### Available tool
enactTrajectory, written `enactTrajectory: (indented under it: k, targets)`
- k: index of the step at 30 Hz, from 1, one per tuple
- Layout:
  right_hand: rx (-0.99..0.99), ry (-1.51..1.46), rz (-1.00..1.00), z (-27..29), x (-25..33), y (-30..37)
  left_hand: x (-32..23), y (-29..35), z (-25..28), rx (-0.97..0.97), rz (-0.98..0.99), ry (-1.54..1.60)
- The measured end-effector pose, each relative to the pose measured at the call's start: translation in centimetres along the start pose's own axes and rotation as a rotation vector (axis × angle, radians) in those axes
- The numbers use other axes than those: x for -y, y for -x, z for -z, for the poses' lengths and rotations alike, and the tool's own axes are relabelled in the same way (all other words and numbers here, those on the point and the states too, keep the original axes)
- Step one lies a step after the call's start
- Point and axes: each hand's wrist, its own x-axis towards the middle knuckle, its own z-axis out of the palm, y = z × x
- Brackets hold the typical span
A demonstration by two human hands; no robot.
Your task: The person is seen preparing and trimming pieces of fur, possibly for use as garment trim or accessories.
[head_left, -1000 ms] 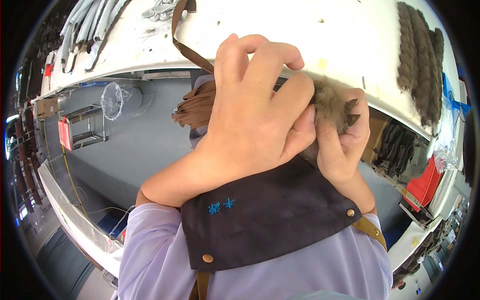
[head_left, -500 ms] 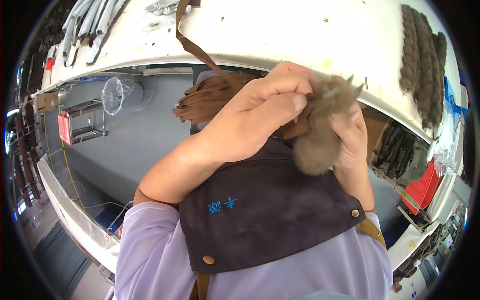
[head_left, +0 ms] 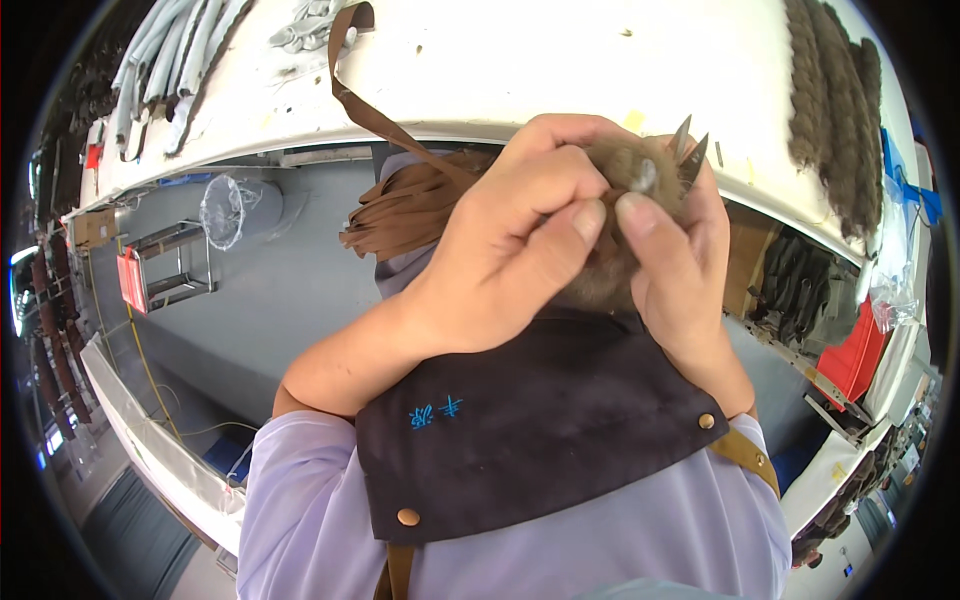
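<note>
I pinch a piece of grey-brown fur [head_left: 628, 160] between both hands above my lap. My left hand [head_left: 525, 235] is closed, its thumb and forefinger at the fur's near edge. Facing it, my right hand [head_left: 685, 245] presses its thumb tip on the same edge. Two pointed metal blades [head_left: 688, 152], like those of small scissors, stick out past the right fingers; any handle is hidden. Beneath my left wrist lies a bundle of brown fabric strips [head_left: 410, 210]. One brown strip [head_left: 368, 115] runs from it up onto the white table.
The white table [head_left: 560, 60] curves across in front of me. Fur strips [head_left: 830, 120] lie at its right end, pale rolled strips [head_left: 175, 60] at its left. A clear-lined bin [head_left: 240, 210] and a metal-framed stool [head_left: 170, 265] stand on the floor at left.
My right hand has turned and come closer to the left, its thumb now meeting the fur's edge. The fur's rounded end no longer hangs down as before. The blades now point more upward.
</note>
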Motion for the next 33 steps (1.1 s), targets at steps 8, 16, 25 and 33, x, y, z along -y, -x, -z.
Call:
enactTrajectory:
  k: [8, 16, 25, 33]
  targets:
    - [-0.086, 0.121, 0.07, 0.3, -0.6, -0.3, -0.3, 0.4, -1.0, -0.162, 0.184, 0.545]
    - [-0.065, 0.007, -0.049, 0.3, 1.4, 0.9, 1.3, 0.6, -0.4, -0.168, 0.076, 0.356]
    - [0.439, -0.543, -0.557, 1.0, 1.9, 1.1, 0.4, 0.8, 0.9, -0.062, 0.084, 0.165]
    - [0.463, -0.533, -0.577, 1.2, 1.8, 0.9, 0.2, 0.7, 0.5, -0.081, 0.07, 0.176]
